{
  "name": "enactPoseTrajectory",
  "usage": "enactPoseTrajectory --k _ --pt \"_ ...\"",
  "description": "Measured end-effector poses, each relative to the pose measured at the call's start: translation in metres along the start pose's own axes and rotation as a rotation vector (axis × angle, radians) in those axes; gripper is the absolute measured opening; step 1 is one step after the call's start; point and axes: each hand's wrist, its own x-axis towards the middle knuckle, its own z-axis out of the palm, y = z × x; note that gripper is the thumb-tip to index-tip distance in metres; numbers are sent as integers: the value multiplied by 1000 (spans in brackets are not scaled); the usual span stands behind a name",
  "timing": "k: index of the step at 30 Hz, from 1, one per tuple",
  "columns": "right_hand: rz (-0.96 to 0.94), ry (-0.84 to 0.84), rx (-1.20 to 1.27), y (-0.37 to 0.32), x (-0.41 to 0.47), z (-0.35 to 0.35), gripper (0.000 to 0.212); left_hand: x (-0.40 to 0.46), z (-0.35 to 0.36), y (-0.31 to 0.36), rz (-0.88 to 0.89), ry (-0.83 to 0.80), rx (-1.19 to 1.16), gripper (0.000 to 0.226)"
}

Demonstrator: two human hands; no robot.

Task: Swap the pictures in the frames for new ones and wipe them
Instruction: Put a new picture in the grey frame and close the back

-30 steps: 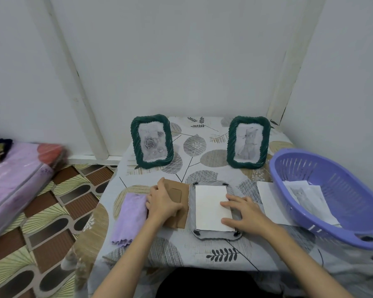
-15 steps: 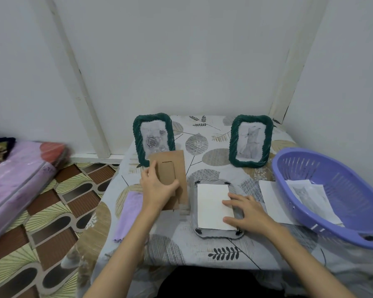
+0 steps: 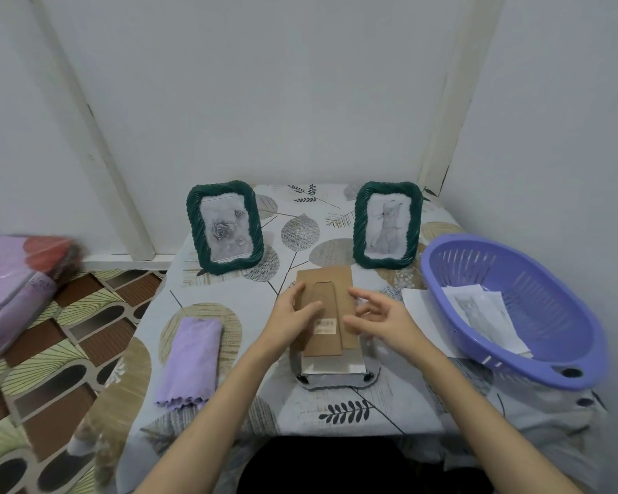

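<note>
A photo frame (image 3: 332, 379) lies face down at the table's front middle, a white sheet (image 3: 330, 367) showing at its near end. Above it my left hand (image 3: 291, 319) grips a brown cardboard backing board (image 3: 327, 308) by its left edge, tilted over the frame. My right hand (image 3: 379, 319) hovers at the board's right edge with its fingers spread and loosely bent, holding nothing. Two green twisted-rim frames stand at the back: one with a rose picture (image 3: 224, 228), one with a cat picture (image 3: 387, 226). A folded purple cloth (image 3: 191, 358) lies to the left.
A purple plastic basket (image 3: 564, 354) with printed pictures (image 3: 482, 315) inside sits at the right. A white sheet (image 3: 416, 303) lies beside it on the leaf-patterned tablecloth (image 3: 200, 422). Walls close off the back and right. A pink mattress (image 3: 11, 290) lies on the floor at the left.
My left hand has lifted the backing board from beside the cloth and carried it right, over the face-down frame. My right hand has come off the white sheet and risen to the board's right edge.
</note>
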Motion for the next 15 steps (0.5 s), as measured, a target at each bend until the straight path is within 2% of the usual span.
enactPoseTrajectory --k 2,4,8,15 --pt "25 18 -77 4 2 -2 60 -2 -3 0 20 -85 37 58" --pt "40 28 -120 10 3 -4 66 -3 -9 -2 52 -134 116 63" --pt "90 -7 -132 17 2 -5 75 -4 -22 -9 78 -185 370 62" --pt "107 -36 -219 24 4 0 79 -5 -28 -19 70 -249 523 71"
